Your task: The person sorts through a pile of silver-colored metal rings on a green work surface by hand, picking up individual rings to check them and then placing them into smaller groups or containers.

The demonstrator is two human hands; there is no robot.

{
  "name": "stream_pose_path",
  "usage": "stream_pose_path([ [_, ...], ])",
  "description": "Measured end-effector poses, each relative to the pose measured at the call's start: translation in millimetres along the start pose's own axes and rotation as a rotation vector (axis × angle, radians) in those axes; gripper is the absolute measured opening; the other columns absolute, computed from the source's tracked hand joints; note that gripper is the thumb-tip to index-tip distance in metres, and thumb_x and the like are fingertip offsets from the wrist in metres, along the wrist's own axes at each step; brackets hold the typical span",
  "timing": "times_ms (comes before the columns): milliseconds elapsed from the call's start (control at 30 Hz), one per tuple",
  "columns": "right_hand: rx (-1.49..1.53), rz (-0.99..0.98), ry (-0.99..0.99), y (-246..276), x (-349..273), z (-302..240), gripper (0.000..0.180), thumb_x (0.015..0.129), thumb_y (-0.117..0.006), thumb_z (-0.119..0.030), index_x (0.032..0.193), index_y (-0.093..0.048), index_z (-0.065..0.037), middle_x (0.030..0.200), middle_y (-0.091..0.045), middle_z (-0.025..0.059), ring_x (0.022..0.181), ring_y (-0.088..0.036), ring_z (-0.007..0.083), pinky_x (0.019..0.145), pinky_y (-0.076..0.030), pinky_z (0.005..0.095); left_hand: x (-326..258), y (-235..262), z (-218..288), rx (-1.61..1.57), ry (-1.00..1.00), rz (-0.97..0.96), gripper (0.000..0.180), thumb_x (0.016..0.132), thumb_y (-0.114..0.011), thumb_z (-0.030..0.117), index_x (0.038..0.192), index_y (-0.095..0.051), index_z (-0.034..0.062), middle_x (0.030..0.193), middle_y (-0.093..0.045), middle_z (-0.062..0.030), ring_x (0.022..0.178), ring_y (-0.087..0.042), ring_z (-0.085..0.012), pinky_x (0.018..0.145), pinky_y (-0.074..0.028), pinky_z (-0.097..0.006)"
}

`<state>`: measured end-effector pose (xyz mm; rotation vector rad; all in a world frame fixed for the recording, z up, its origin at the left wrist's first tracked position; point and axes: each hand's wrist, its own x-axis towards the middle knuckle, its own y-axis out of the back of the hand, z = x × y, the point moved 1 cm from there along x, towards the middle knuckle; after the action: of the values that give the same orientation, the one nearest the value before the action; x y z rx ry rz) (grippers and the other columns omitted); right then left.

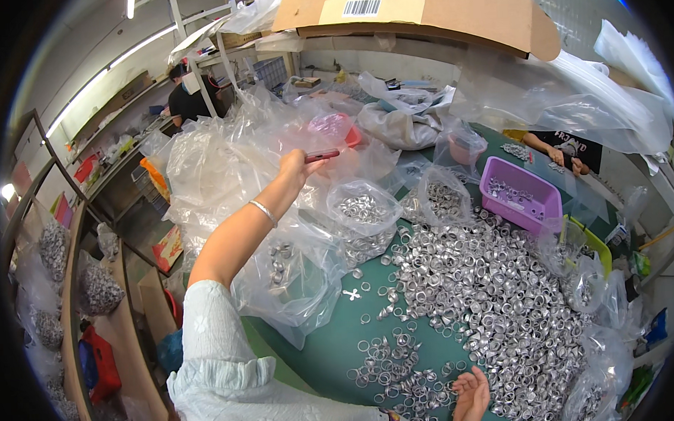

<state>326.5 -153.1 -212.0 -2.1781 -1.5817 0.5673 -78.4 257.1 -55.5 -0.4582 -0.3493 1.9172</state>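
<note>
My left hand [297,164], reaching over the plastic bags [209,167], is closed around what looks like a red phone [323,156], its long axis running crosswise to the right, while my right hand [471,395], half curled and empty, lies nearer the metal rings [496,301] spread beside and beyond it.

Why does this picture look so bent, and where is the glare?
In the head view, the wide fisheye lens bows the cardboard flap and blacks out the corners; in the head view, a strip light at upper left looks washed-out white, while clear plastic bags and metal rings show bright highlights.
</note>
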Motion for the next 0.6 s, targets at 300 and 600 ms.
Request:
stream_pose_path([
  [300, 0.005, 0.025, 0.011, 11.0, 3.3, 7.7, 0.044, 0.089, -0.05, -0.03, 0.116, -0.046, 0.004, 0.098, -0.057, 0.0135, 0.084, -0.055, 0.0217, 0.073, -0.045, 0.0304, 18.1, -3.8, -8.1, -0.108, 0.133, -0.015, 0.028, 0.08, -0.028, -0.004, 0.102, -0.025, -0.0191, 0.106, -0.041, -0.0327, 0.088, -0.055, -0.047, 0.068, -0.059, -0.038],
  [600, 0.008, 0.072, -0.017, 14.9, -1.1, 7.6, 0.039, 0.087, -0.054, -0.024, 0.114, -0.047, 0.003, 0.098, -0.057, 0.0126, 0.089, -0.055, 0.0215, 0.077, -0.045, 0.0318, 1.1, -8.7, 6.2, -0.166, 0.225, -0.149, 0.027, 0.08, -0.029, -0.003, 0.101, -0.023, -0.0175, 0.108, -0.038, -0.034, 0.09, -0.053, -0.0494, 0.073, -0.057, -0.041],
])
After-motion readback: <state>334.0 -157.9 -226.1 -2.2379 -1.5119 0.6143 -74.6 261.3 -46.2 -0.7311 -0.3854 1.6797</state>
